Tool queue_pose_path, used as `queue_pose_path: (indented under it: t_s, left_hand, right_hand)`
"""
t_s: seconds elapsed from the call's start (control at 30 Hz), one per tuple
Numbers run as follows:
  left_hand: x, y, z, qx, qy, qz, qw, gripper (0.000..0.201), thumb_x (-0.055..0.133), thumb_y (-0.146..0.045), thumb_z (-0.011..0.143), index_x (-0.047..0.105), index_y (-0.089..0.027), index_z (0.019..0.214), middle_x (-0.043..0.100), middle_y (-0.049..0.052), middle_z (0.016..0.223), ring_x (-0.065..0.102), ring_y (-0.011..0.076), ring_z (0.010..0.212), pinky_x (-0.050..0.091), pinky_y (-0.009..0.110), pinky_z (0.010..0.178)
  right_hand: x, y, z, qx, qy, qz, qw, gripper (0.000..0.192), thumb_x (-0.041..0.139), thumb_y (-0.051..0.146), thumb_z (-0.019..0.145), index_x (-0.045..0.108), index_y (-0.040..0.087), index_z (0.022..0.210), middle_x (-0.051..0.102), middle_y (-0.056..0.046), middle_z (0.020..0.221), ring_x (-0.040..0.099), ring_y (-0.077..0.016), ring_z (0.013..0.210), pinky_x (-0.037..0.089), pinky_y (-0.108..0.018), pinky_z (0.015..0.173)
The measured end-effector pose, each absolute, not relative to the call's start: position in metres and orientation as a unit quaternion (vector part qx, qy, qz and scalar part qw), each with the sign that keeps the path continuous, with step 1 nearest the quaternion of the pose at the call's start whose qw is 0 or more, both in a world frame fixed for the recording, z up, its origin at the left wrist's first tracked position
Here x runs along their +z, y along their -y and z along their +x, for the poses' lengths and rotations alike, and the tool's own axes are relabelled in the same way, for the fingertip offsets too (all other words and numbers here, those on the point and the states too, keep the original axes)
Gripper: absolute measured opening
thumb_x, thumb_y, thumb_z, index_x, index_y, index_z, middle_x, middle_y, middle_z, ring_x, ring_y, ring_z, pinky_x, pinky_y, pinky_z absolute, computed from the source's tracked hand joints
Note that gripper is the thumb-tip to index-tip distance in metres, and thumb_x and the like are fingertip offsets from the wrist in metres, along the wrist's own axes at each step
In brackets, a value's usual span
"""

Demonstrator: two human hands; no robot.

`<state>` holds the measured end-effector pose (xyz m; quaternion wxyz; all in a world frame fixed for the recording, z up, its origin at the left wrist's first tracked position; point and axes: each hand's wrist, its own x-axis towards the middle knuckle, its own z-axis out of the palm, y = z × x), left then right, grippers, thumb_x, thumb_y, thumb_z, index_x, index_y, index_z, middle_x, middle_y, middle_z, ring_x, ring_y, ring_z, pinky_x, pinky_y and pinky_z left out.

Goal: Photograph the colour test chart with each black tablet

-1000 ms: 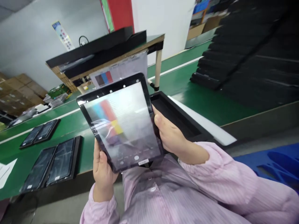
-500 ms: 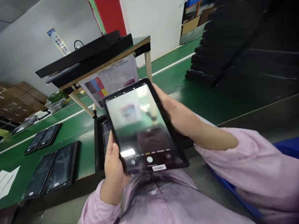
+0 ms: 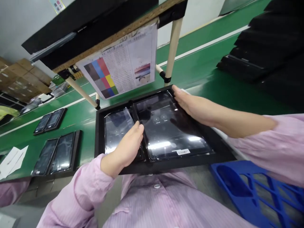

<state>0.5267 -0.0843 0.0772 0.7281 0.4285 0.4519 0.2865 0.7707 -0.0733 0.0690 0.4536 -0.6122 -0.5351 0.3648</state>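
1. Tablet (image 3: 166, 129), dark screen up with small icons lit, lies in the right compartment of the black tray (image 3: 175, 164) before you; white label (image 3: 183, 152) at its near edge.
2. Your left hand (image 3: 128, 145): fingers together along the tablet's left side, by the divider. Cannot tell whether it grips.
3. Your right hand (image 3: 192, 104): fingers together at the far right corner; grip likewise unclear.
4. Second tablet (image 3: 115, 126) in the left compartment, partly behind your left hand.
5. Beyond the tray, a colour-patch sheet (image 3: 128, 60) hangs below a shelf (image 3: 118, 35).
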Motion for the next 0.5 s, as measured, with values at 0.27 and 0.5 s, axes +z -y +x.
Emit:
queue_pose_path:
  t_s: [0.27, 0.5]
  left_hand:
    - [0.106, 0.076, 0.441, 0.187, -0.478, 0.84, 0.173, 0.037, 0.045, -0.03, 0.099, 0.065, -0.024, 0.13, 0.062, 0.01, 0.118, 0.052, 0.0259, 0.115, 0.042, 0.05, 0.107]
    - [0.087, 0.066, 0.431, 0.025, -0.488, 0.869, -0.076, 0.039, 0.048, -0.016, 0.093, 0.072, -0.022, 0.122, 0.049, 0.014, 0.117, 0.041, 0.0314, 0.111, 0.044, 0.053, 0.096]
  right_hand:
    - [0.048, 0.095, 0.767, 0.059, 0.796, -0.541, 0.265, 0.056, 0.03, 0.061, 0.098, 0.075, 0.031, 0.111, 0.042, 0.0, 0.153, 0.022, -0.0371, 0.149, 0.013, -0.069, 0.12]
    - [0.033, 0.086, 0.769, 0.018, 0.808, -0.527, 0.264, 0.055, 0.028, 0.061, 0.099, 0.071, 0.035, 0.121, 0.041, -0.002, 0.153, 0.034, -0.0413, 0.142, 0.025, -0.073, 0.107]
